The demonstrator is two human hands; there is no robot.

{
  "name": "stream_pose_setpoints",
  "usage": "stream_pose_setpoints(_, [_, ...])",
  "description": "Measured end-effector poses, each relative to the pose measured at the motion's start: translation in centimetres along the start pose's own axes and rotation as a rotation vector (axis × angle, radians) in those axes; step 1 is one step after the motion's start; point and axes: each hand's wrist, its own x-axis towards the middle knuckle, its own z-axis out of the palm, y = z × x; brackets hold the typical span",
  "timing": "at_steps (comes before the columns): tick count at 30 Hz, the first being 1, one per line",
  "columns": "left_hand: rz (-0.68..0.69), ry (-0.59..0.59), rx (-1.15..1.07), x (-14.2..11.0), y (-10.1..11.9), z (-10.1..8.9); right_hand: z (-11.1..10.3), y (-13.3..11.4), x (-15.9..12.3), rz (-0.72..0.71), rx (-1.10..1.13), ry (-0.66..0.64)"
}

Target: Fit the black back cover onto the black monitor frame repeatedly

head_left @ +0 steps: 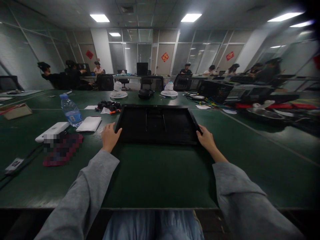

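A black flat-screen monitor (175, 125) lies flat on the green table, its raised rim all around and a small mark on its far edge. Two thin upright lines and a short crossbar show on its dark face; I cannot tell whether they are a reflection. My left hand (110, 136) is at the monitor's left edge, fingers apart and thumb by the near left corner. At the right edge, my right hand (206, 138) grips the rim, with its thumb by the frame and its fingers along the side.
To the left are a water bottle (71, 111), white tissue pack (89, 124), white power strip (52, 131) and blurred reddish item (63, 150). Beyond the monitor stand two small white fans (118, 91) and a black case (146, 93). Cables (208, 104) and a pan-like object (265, 115) lie right.
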Motion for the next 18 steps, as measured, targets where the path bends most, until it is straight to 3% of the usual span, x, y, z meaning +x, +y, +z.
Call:
stream_pose_setpoints(2, [-0.104,-0.092,-0.019,0.3,-0.8,0.3,0.0,0.0,0.0,-0.003,0.011,0.013])
stream_pose_setpoints(4, [-0.112,-0.151,-0.038,0.5,-1.2,0.6,-0.1,-0.2,0.0,0.009,0.008,0.026])
stream_pose_setpoints(8, [-0.046,-0.118,-0.029,0.3,-1.2,0.6,-0.5,-0.9,-0.2,0.011,-0.008,0.031])
stream_pose_setpoints(18, [-0.072,-0.110,-0.010,-0.3,-0.8,0.2,-0.9,-0.9,-0.3,-0.001,0.004,0.041])
